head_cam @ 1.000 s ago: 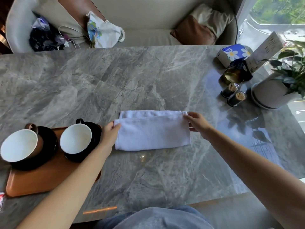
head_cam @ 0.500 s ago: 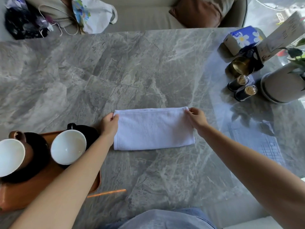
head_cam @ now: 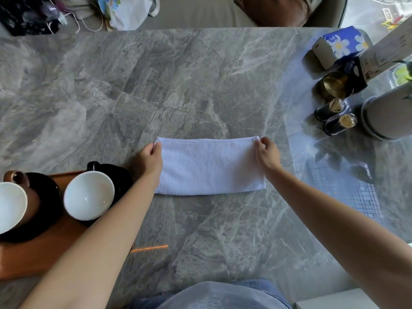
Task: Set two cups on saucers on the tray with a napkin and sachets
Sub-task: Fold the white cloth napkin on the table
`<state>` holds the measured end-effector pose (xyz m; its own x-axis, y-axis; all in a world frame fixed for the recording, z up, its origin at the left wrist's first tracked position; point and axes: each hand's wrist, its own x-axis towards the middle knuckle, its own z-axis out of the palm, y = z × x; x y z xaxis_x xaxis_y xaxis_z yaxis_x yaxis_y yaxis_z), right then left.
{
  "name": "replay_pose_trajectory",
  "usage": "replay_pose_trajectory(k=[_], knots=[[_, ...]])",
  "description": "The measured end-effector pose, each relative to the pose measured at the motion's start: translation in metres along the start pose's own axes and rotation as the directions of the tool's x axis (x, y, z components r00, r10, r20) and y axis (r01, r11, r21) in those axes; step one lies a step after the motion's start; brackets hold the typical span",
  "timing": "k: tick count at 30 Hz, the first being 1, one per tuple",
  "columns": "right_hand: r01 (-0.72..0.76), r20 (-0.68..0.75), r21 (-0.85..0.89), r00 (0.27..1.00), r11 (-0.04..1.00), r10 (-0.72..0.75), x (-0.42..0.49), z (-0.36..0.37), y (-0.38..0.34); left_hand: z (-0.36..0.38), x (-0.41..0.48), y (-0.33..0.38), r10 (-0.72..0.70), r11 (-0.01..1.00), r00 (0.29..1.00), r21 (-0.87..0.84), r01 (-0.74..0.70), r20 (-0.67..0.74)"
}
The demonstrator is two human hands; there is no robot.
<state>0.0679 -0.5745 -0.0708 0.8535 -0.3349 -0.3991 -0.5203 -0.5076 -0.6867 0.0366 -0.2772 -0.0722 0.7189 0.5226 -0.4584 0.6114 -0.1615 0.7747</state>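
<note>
Left hand (head_cam: 149, 162) and right hand (head_cam: 268, 157) pinch the far corners of the napkin (head_cam: 209, 169) between them, likely to fold it.

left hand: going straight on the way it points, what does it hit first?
The left hand pinches the far corner of the napkin and points away, slightly right. Past that corner the line looks free: only bare table up to its far edge, though height is hard to judge.

Left hand (head_cam: 149, 160), right hand (head_cam: 267, 156) pinch folded napkin (head_cam: 209, 167) far corners on table (head_cam: 200, 85).
</note>
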Motion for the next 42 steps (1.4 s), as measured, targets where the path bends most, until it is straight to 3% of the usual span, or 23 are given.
replay_pose_trajectory(k=[9,15,19,22,24,25,27,30,33,36,38,42], knots=[[-0.036,-0.01,-0.068,0.999,0.997,0.035,0.001,0.002,-0.004,0.004,0.004,0.001,0.022,0.999,0.991,0.038,-0.018,-0.13],[0.02,0.023,-0.09,1.0,0.996,-0.019,-0.006,0.002,-0.001,0.004,0.003,0.001,0.003,1.0,0.997,-0.004,-0.004,-0.075],[0.044,-0.024,-0.015,0.999,0.999,-0.044,-0.017,0.006,0.002,0.003,-0.008,0.002,0.013,1.0,0.998,0.017,-0.012,-0.064],[0.095,-0.084,0.017,0.992,0.995,-0.094,-0.028,0.007,-0.003,0.005,-0.024,0.006,0.133,0.991,0.986,0.043,-0.13,-0.098],[0.261,-0.188,-0.171,0.938,0.95,-0.292,-0.035,0.007,-0.005,0.005,-0.038,0.005,0.362,0.924,0.92,0.19,-0.332,-0.152],[0.337,-0.202,-0.286,0.894,0.897,-0.401,-0.039,0.01,-0.007,0.006,-0.046,0.004,0.481,0.852,0.869,0.292,-0.434,-0.113],[0.478,-0.094,-0.403,0.826,0.78,-0.555,-0.052,0.025,-0.019,0.016,-0.058,0.0,0.624,0.662,0.771,0.437,-0.609,0.13],[0.69,0.284,-0.408,0.718,0.598,-0.635,-0.078,0.067,-0.032,0.043,-0.068,-0.011,0.496,0.392,0.71,0.601,-0.697,0.5],[0.724,0.466,-0.408,0.689,0.557,-0.555,-0.091,0.092,-0.023,0.047,-0.062,-0.034,0.347,0.2,0.762,0.751,-0.629,0.546],[0.741,0.506,-0.469,0.671,0.481,-0.542,-0.083,0.09,-0.005,0.032,-0.054,-0.046,0.433,0.172,0.719,0.733,-0.658,0.544],[0.75,0.511,-0.493,0.659,0.441,-0.552,-0.073,0.081,0.001,0.028,-0.053,-0.044,0.471,0.23,0.715,0.711,-0.665,0.516],[0.67,0.449,-0.598,0.735,0.44,-0.508,-0.049,0.041,0.026,0.017,-0.048,-0.047,0.466,0.314,0.765,0.726,-0.612,0.444]])
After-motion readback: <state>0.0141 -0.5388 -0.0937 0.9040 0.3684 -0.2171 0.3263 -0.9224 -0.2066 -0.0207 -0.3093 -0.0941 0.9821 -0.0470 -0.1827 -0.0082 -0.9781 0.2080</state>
